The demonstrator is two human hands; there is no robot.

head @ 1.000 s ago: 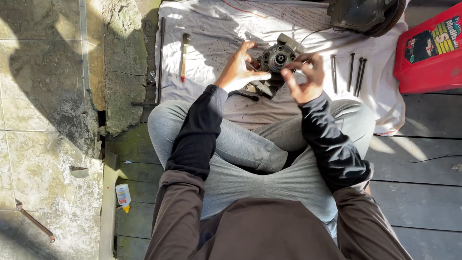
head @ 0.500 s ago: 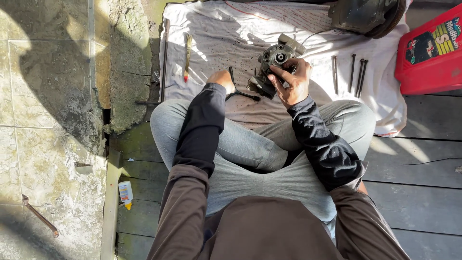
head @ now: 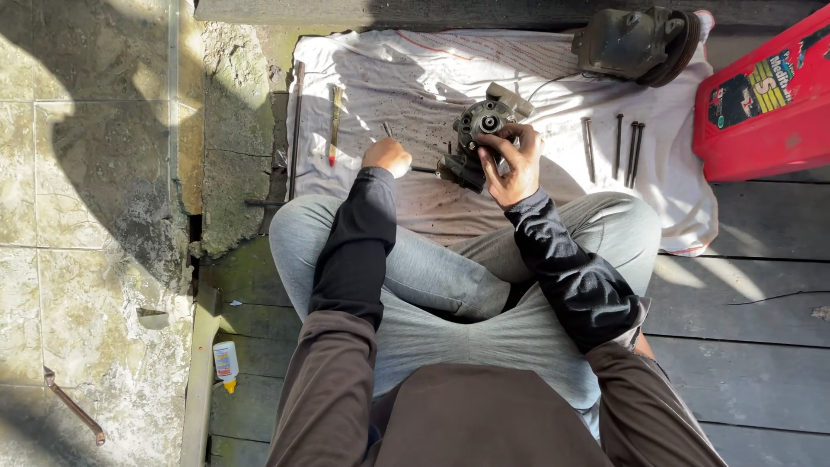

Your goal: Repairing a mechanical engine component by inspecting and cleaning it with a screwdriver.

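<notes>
One white cloth (head: 519,78) carries everything; a dark motor housing (head: 635,39) sits cut off at its far edge. Near its middle, our right hand (head: 510,160) grasps one grey metal assembly (head: 480,130), partly hidden. Our left hand (head: 386,156) is clenched. Four long bolts (head: 618,147) lie toward the right edge.

A white, stained cloth (head: 415,78) lies spread over dark wooden planks (head: 743,346). At its far right corner sits a dark round metal housing (head: 635,41); four long bolts (head: 614,147) lie near its right edge. A red plastic canister (head: 765,108) stands just beyond. A red-tipped tool (head: 334,125) lies toward the cloth's left edge.
</notes>
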